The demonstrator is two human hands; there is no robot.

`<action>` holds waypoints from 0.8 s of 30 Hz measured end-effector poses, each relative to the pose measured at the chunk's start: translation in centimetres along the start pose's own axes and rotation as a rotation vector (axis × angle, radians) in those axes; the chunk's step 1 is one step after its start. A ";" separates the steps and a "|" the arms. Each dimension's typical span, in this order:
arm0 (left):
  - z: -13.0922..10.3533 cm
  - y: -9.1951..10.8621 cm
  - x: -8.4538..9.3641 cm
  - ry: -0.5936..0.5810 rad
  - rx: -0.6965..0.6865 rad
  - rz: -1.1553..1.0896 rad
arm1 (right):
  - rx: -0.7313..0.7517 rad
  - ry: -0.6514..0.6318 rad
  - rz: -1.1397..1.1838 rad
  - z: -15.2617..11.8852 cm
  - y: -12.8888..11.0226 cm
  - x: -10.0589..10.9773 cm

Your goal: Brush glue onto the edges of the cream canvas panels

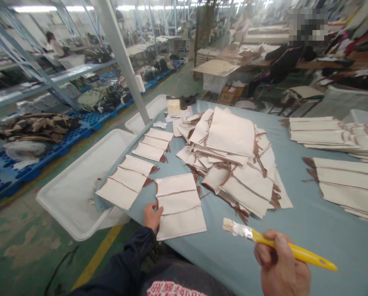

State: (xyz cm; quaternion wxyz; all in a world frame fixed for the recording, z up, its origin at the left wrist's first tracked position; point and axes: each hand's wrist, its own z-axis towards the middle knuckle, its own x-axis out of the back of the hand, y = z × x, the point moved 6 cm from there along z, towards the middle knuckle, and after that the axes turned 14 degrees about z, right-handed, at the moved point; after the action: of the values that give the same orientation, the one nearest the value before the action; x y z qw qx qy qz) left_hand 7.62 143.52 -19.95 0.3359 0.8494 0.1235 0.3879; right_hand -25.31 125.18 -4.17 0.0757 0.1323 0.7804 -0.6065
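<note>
In my right hand (281,261) is a paintbrush (304,254) with a yellow handle, its pale bristles pointing left above the table. My left hand (152,216) grips the left edge of a cream fabric panel (180,207) between thumb and fingers. Brown trim and seams cross this panel, which lies flat near the table's front edge. Two similar cream panels, a nearer one (128,181) and a farther one (153,144), lie to its left and beyond. A large loose heap of cream fabric pieces (231,131) with brown ties rises to the right of the panel.
Stacked cream panels (350,185) line the right side of the blue-grey table (208,259). White plastic bins (79,185) stand against its left edge, near a metal post (122,57). A yellowish block (173,107) sits at the far corner. Beyond, a person (287,61) sits at another table.
</note>
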 end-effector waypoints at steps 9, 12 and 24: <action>2.0 -2.4 -2.3 0.123 0.274 0.349 | -0.160 0.044 0.074 1.8 1.2 2.8; 2.8 -2.5 -3.2 0.101 0.261 0.342 | -0.170 0.055 0.086 2.2 1.0 2.8; 3.2 0.3 2.3 -0.057 -0.116 0.011 | -0.240 0.054 0.114 3.2 2.2 1.7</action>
State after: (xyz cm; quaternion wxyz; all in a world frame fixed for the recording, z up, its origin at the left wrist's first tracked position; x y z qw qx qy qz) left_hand 11.56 142.87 -20.00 0.3857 0.8399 0.0865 0.3719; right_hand -26.45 122.77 -7.50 0.1043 0.1826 0.8402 -0.4999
